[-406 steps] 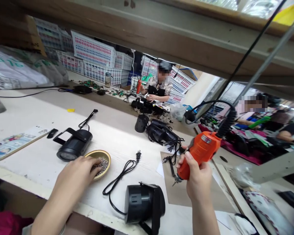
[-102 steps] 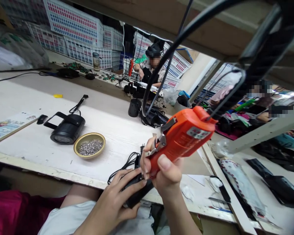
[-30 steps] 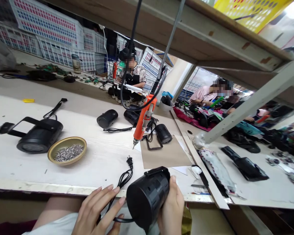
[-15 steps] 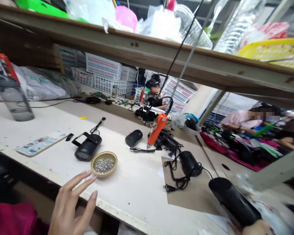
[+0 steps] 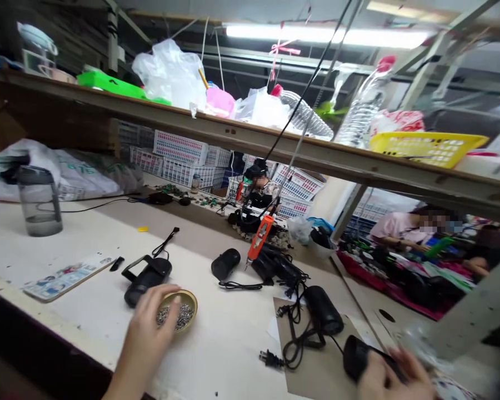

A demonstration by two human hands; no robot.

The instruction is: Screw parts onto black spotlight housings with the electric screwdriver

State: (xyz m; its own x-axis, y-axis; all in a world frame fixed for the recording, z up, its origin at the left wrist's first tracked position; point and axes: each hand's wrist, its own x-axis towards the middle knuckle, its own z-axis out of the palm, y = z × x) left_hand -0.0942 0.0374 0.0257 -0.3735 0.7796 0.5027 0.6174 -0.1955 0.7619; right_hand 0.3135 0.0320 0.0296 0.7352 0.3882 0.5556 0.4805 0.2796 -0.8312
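Pinch one screw lightly from the brass dish near the tabletop's front edge with the loosely curled left hand, while steadying the black lamp under the blurred right hand, grip unclear.

Bright overhead tube glare, blurred edges

A: Where does the single view sit?

B: On the person's head, looking forward and slightly down across the white workbench, with the wooden shelf overhead.

A: How near?

B: Close: the left hand and right hand sit at the bottom edge, the right one blurred. Co-workers show far behind.
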